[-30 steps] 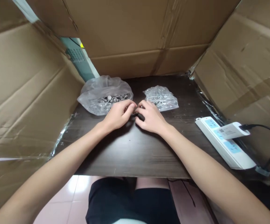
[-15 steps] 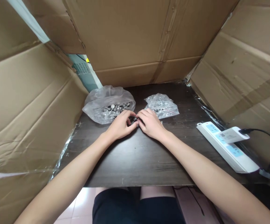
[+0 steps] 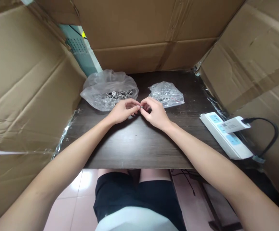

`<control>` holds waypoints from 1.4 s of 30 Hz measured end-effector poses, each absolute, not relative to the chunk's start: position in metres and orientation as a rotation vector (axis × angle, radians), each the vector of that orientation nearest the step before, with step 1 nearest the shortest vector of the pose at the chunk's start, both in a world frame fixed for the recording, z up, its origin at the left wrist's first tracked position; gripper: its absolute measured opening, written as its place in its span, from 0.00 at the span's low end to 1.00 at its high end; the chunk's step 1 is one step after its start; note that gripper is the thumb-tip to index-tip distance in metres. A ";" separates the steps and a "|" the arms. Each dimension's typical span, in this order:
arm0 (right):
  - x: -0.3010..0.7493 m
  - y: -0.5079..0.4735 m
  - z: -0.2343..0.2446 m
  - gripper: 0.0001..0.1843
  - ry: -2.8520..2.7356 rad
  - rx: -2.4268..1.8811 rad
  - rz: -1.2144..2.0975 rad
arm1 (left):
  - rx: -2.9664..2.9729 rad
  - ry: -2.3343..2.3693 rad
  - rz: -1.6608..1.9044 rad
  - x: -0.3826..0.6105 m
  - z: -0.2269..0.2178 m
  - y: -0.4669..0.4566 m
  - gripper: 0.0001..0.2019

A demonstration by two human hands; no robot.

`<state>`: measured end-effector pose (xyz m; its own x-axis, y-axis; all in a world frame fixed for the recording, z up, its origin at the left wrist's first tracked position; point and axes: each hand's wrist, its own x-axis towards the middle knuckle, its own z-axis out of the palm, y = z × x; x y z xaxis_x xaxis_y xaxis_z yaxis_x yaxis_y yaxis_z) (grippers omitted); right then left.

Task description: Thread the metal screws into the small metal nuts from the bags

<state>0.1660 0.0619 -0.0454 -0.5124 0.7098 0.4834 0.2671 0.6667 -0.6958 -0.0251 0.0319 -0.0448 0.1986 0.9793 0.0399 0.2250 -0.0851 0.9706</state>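
Head view, left hand (image 3: 122,110), right hand (image 3: 155,112) pinching small metal piece (image 3: 141,106), crinkled clear bags (image 3: 109,91)

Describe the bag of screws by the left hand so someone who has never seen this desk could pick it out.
On the dark wooden table walled in by cardboard, look to the far left corner. The larger clear bag lies there, just beyond the left hand, open and puffed up, with silver screws heaped inside. The smaller bag to its right is flatter and crumpled.
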 end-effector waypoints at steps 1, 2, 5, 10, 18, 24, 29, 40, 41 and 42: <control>0.166 0.062 -0.045 0.02 -2.073 -0.747 0.713 | 1.527 1.189 0.976 -0.026 -0.044 0.032 0.16; 0.165 0.062 -0.045 0.03 -2.060 -0.744 0.715 | 1.538 1.185 0.967 -0.027 -0.043 0.032 0.16; 0.164 0.061 -0.045 0.05 -2.029 -0.741 0.747 | 1.542 1.189 0.950 -0.030 -0.043 0.031 0.18; 0.163 0.061 -0.047 0.05 -1.993 -0.742 0.881 | 1.592 1.239 0.995 -0.032 -0.046 0.029 0.18; 0.161 0.066 -0.047 0.06 -1.956 -0.909 1.016 | 1.742 1.341 1.063 -0.033 -0.046 0.028 0.15; 0.161 0.069 -0.045 0.20 -2.021 -0.991 0.812 | 1.793 1.301 1.106 -0.027 -0.047 0.025 0.15; 0.161 0.068 -0.045 0.21 -2.012 -0.997 0.757 | 1.831 1.309 1.139 -0.023 -0.047 0.024 0.15; 0.165 0.070 -0.049 0.10 -2.033 -0.887 0.813 | 1.927 1.304 1.110 -0.026 -0.044 0.023 0.13; 0.164 0.071 -0.049 0.13 -2.029 -0.897 0.794 | 1.933 1.303 1.115 -0.026 -0.044 0.023 0.13; 0.164 0.071 -0.049 0.15 -2.022 -0.908 0.778 | 1.937 1.305 1.120 -0.025 -0.045 0.023 0.13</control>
<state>0.1643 0.0709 -0.0495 -0.4479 0.8019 0.3953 0.3303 0.5593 -0.7603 -0.0253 0.0226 -0.0447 0.1841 0.9241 0.3350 0.4712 -0.3821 0.7950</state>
